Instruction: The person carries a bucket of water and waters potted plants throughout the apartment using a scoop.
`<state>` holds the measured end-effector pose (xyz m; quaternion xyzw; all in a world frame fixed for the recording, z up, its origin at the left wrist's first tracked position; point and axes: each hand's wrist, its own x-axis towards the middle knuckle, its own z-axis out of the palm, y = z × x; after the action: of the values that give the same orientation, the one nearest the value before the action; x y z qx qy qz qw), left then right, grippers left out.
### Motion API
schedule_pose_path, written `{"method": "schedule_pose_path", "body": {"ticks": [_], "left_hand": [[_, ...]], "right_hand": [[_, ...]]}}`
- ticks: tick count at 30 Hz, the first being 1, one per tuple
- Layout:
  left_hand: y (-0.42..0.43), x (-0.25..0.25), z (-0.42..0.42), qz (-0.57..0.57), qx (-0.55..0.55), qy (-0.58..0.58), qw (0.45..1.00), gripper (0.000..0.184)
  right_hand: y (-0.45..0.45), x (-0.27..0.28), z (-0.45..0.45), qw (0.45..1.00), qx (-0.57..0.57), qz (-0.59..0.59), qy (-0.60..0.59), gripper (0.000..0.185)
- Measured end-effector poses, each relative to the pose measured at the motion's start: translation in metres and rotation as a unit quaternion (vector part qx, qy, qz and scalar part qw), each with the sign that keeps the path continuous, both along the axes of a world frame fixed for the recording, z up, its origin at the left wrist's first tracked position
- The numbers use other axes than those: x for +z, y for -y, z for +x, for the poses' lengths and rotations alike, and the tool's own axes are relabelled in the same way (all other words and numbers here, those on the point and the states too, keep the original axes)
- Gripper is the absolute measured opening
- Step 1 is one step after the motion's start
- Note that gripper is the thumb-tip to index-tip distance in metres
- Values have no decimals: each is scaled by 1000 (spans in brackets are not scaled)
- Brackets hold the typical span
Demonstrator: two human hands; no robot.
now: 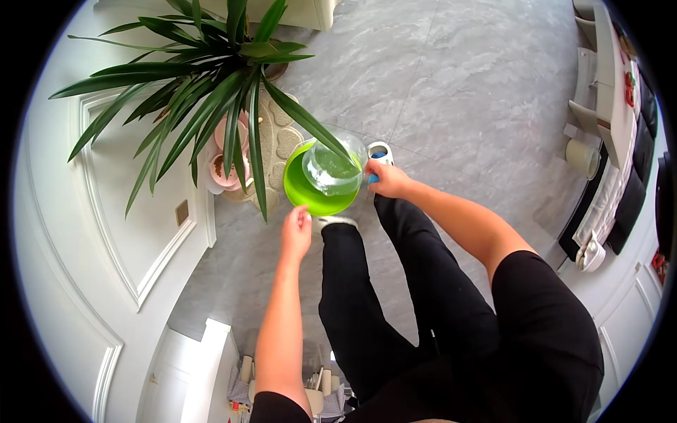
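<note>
My right hand (387, 179) is closed on the handle side of a clear plastic water scoop (333, 173), with a bit of blue showing at the grip. The scoop is over the mouth of a bright green bucket (296, 185) and overlaps its inside. At the bucket's lower-left rim, my left hand (296, 229) has its fingers curled together; whether they grip the rim is not clear. Long green leaves of a potted plant (226, 77) reach down from the upper left, one tip crossing in front of the scoop.
Pink pet bowls (226, 176), one with brown kibble, sit on a beige mat (266, 141) left of the bucket. My white shoes (336, 221) are close to the bucket. A white panelled wall (141, 211) borders the left; furniture (606, 106) lines the right.
</note>
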<state>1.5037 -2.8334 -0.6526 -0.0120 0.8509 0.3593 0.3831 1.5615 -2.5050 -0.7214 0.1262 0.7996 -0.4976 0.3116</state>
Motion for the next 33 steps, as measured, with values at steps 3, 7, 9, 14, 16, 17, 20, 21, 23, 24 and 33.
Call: {"method": "schedule_pose_path", "body": {"ticks": [3,7,9,14,16,17,20,21,23,24,33], "left_hand": [[-42,10,-47,5,-38,-64,997,36],[-74,-19,-89,24,-125,-208,970,52],[-83,-30,-105,33,-137,-218,966,55],[-105,-74,-158,75,-79,-277,955,61],[-102,-95,-177,95,-104,-330,934,64],[-101,-107,-192,103,-106,-354,924,64],[-99,-111,-212,150,-89,-306,936,58],[-98,-113,-213,141,-110,-313,933,54],[-76,-112,-195,120,-108,-321,933,51],[-64,-109,-183,88,-164,-306,934,49],[-22,76,-29,-23,-248,-244,937,46]], "right_hand": [[-14,11,-7,995,-85,-23,-42,39],[-17,45,-47,961,-225,-131,98,32],[-10,53,-68,950,-252,-155,97,31],[7,-5,-129,921,-342,-187,-1,31],[22,-13,-157,924,-327,-196,4,34],[29,-20,-171,906,-359,-224,-2,30],[50,-67,-202,880,-394,-263,-33,33],[58,-61,-217,868,-427,-249,-43,35],[76,-54,-238,856,-457,-240,-28,39],[82,-60,-249,852,-465,-240,-9,41],[134,-99,-308,824,-509,-250,1,35]]}}
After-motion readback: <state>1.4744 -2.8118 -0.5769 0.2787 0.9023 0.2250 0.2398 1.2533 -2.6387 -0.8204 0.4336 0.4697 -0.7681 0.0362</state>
